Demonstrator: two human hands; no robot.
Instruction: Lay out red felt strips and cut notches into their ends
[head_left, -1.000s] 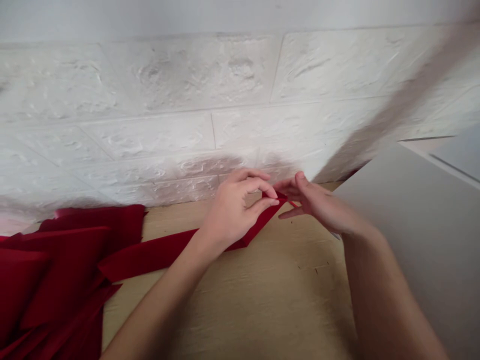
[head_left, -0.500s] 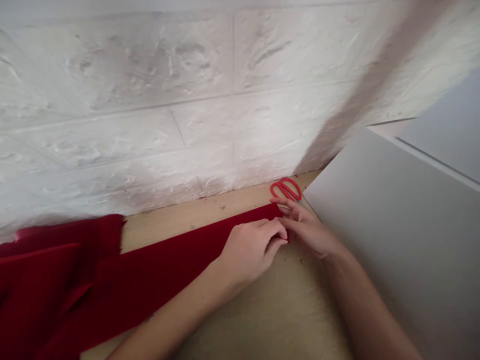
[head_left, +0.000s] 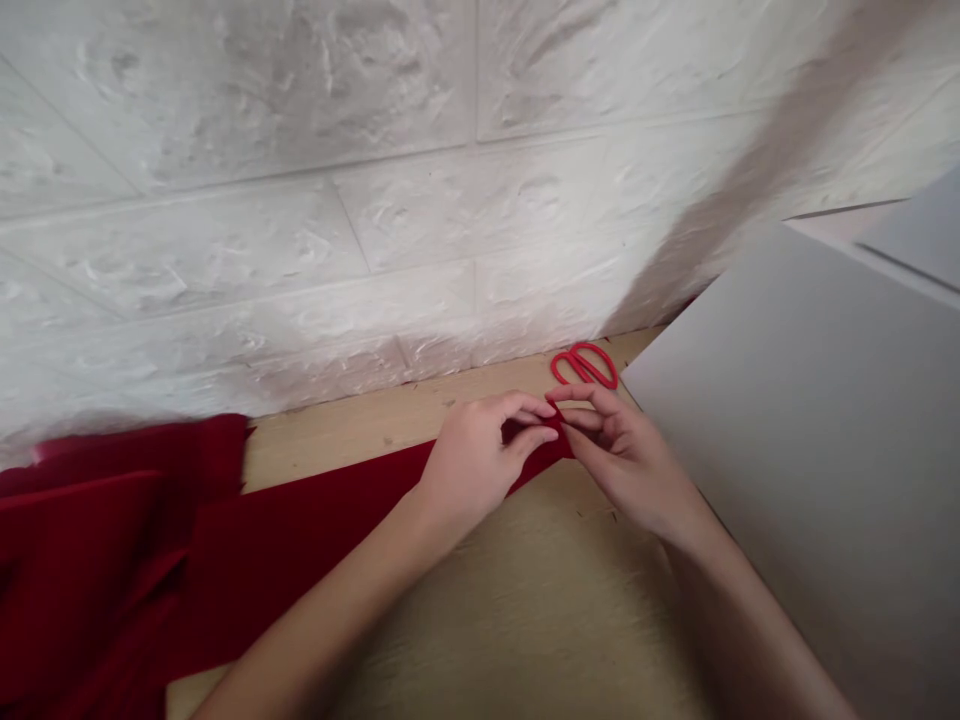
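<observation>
A long strip of dark red fabric [head_left: 300, 550] lies over the wooden surface, running from lower left to its narrow end at centre right. My left hand [head_left: 480, 450] pinches the fabric near that end, thumb and forefinger closed on it. Opposite, my right hand [head_left: 622, 450] holds the very end between thumb and fingers, close to the left fingertips. Between the hands the fabric is bent up, and part of it is hidden by the fingers. Just behind my right hand lie scissors with red handles [head_left: 585, 366]; their blades are out of sight.
A bunched heap of red fabric [head_left: 82, 560] fills the left side. Behind the wooden surface [head_left: 495, 600] rises a white brick-patterned wall [head_left: 405, 210]. A large pale grey panel [head_left: 817, 400] stands at the right, close to my right forearm. Small red scraps lie near my right wrist.
The fabric's end, flat before, is now lifted and bent between my fingers. My left hand has moved slightly up and left; my right hand has closed on the end. The view has shifted a little.
</observation>
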